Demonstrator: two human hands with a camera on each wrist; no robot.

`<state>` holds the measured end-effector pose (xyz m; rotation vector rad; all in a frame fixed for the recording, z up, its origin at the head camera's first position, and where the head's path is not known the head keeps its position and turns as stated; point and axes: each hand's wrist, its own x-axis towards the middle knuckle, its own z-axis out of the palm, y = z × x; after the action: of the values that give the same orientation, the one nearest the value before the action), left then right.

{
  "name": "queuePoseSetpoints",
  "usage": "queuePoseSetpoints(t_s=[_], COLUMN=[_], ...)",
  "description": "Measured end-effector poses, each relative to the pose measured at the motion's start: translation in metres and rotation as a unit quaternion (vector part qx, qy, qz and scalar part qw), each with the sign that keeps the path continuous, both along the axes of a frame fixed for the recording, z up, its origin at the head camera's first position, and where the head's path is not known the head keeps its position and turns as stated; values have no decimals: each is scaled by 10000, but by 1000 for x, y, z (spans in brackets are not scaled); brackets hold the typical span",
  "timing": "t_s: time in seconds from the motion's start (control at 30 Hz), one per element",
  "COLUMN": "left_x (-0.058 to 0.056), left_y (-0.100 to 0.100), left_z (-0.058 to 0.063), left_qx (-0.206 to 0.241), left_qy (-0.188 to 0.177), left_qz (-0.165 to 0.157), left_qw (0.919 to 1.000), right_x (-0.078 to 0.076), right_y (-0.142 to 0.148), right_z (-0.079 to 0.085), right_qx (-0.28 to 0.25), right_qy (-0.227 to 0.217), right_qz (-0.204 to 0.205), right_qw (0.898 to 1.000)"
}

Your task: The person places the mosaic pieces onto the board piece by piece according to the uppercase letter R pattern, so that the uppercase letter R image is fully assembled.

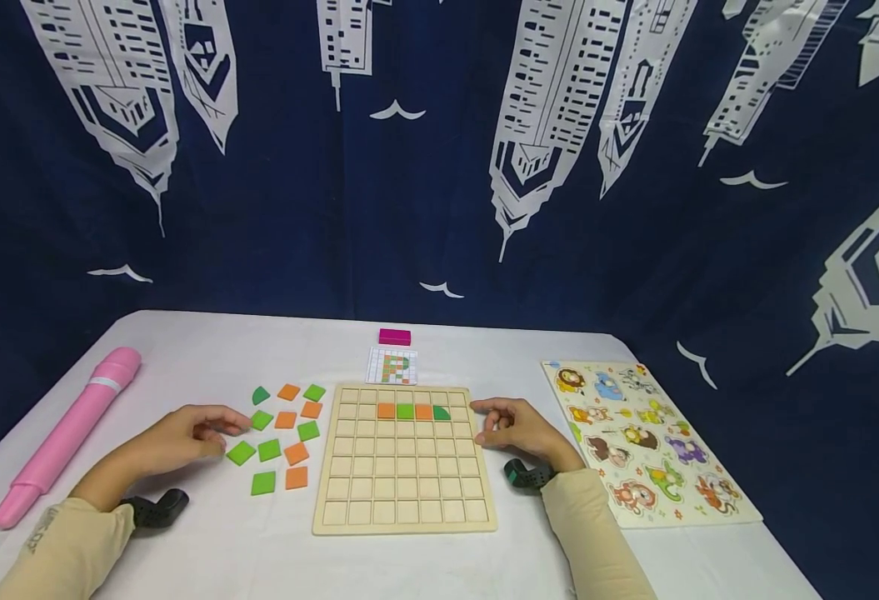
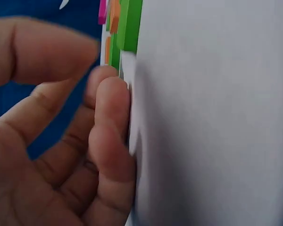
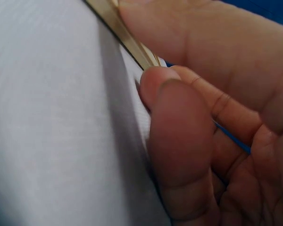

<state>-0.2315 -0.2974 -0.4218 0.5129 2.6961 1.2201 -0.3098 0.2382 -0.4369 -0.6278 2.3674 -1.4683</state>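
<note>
A wooden grid board (image 1: 397, 467) lies in the middle of the table. One of its upper rows holds orange and green square tiles and a dark green rounded piece (image 1: 441, 412). My left hand (image 1: 195, 433) hovers low over the cloth, fingers loosely bent around nothing, the fingertips right by a green tile (image 1: 262, 420). In the left wrist view green tiles (image 2: 129, 26) stand just past the fingers. At the board's right side, my right hand (image 1: 514, 425) rests its fingertips against the edge; the right wrist view shows them at the board's rim (image 3: 115, 21).
Several loose orange and green tiles (image 1: 297, 477) lie left of the board. Behind it are a pattern card (image 1: 392, 366) and a magenta block (image 1: 395, 337). A pink tube-like stick (image 1: 72, 433) lies far left, an animal picture board (image 1: 645, 442) at right.
</note>
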Motion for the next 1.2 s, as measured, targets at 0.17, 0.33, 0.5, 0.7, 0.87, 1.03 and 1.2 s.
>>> queuePoseSetpoints(t_s=[0.17, 0.33, 0.5, 0.7, 0.87, 1.03, 1.2], left_x=[2, 3, 3, 1, -1, -1, -1], left_y=[-2, -3, -6, -10, -9, -7, 1], left_z=[-1, -2, -3, -1, -1, 0, 1], left_qx=[-133, -57, -65, -78, -31, -11, -81], left_qy=[-147, -189, -135, -106, -34, 36, 97], left_qz=[-49, -128, -179, -272, -367, -272, 95], left_qw=[9998, 9997, 9997, 9995, 9993, 9996, 9999], right_x=[-1, -1, -2, -2, -2, -1, 0], right_y=[0, 0, 0, 1, 1, 1, 1], right_z=[-1, -1, -2, -2, -3, -1, -1], right_qx=[-50, -51, -37, -66, -64, -82, -61], right_qy=[-25, -17, 4, -23, -33, -48, -38], right_qz=[43, 57, 54, 19, -3, -44, -59], right_qw=[10000, 10000, 10000, 10000, 10000, 9999, 10000])
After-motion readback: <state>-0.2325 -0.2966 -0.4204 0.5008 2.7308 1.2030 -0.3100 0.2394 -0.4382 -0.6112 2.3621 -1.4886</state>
